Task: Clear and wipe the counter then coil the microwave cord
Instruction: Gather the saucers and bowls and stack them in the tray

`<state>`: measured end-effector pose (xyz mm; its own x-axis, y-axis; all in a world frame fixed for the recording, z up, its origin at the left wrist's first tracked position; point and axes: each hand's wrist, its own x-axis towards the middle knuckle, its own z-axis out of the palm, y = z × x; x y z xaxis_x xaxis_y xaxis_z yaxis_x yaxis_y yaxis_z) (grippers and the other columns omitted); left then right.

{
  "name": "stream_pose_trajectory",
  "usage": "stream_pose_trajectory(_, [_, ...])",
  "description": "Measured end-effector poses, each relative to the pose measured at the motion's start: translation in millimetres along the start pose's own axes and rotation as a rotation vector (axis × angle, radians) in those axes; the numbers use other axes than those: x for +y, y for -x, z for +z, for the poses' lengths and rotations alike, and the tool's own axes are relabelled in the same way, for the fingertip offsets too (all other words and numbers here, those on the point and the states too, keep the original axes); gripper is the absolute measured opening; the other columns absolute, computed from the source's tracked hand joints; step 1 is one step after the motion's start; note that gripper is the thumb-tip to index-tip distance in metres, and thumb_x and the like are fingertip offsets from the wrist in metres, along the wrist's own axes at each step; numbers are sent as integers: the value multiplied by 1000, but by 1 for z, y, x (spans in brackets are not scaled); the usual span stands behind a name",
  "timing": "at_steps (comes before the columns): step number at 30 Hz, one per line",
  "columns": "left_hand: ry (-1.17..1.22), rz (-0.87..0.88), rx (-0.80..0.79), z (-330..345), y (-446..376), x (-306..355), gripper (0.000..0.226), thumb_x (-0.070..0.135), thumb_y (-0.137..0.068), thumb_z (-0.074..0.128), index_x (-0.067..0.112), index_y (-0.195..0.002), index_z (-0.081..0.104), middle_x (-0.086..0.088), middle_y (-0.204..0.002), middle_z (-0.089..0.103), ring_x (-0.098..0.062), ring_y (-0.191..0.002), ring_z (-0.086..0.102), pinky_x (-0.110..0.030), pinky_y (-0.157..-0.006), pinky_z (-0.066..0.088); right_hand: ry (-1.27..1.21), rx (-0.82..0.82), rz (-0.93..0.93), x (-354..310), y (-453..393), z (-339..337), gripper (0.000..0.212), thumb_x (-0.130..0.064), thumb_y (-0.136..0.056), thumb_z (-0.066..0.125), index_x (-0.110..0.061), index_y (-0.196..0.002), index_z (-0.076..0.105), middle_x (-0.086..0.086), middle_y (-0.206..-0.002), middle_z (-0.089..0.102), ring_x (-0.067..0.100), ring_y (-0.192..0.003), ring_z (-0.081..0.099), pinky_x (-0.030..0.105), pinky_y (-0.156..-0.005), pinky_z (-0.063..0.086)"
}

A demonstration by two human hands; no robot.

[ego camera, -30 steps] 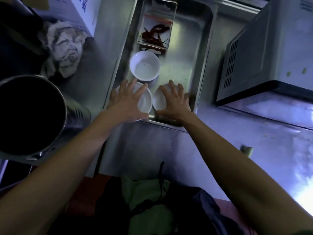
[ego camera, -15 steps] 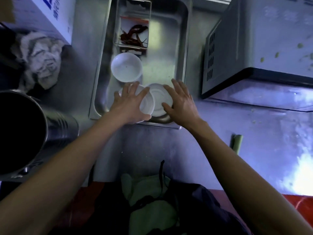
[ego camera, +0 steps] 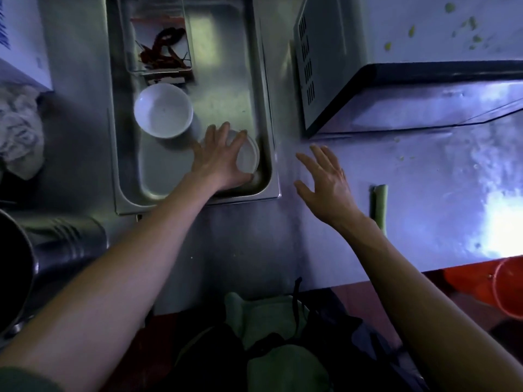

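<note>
Two bare hands are apart. Left hand (ego camera: 219, 159) rests spread on small white saucers (ego camera: 249, 157) inside the rectangular steel tray (ego camera: 266, 108). Right hand (ego camera: 325, 182), fingers splayed and holding nothing, is above the steel counter (ego camera: 424, 171).

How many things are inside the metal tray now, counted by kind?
White bowl: 1
White saucers, stacked under the left hand; the number in the stack cannot be told: at least 1
Small container of red chillies: 1
Total: at least 3 in the metal tray
</note>
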<state>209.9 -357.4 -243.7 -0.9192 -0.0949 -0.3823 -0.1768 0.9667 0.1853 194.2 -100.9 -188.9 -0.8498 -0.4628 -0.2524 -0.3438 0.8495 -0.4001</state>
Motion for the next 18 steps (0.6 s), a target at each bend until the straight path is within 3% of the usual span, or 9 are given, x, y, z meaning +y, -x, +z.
stream_pose_trajectory(11, [-7,15,-22,4,-7,6,102,72,-72,62,31,-154,16,-7,-166,0,-37,-152,-3,-73,-110,15,-44,-37,20,-13,3,14,59,-30,-96,61,-22,-151,39,9,-164,23,28,-153,14,50,-120,24])
stream_pose_trajectory(18, [18,24,105,-13,25,24,74,58,-89,54,24,-148,28,-8,-162,22,-32,-148,19,-59,-111,30,-73,-26,-21,-9,12,0,59,-31,-97,60,-21,-151,39,10,-162,28,28,-151,20,49,-120,25])
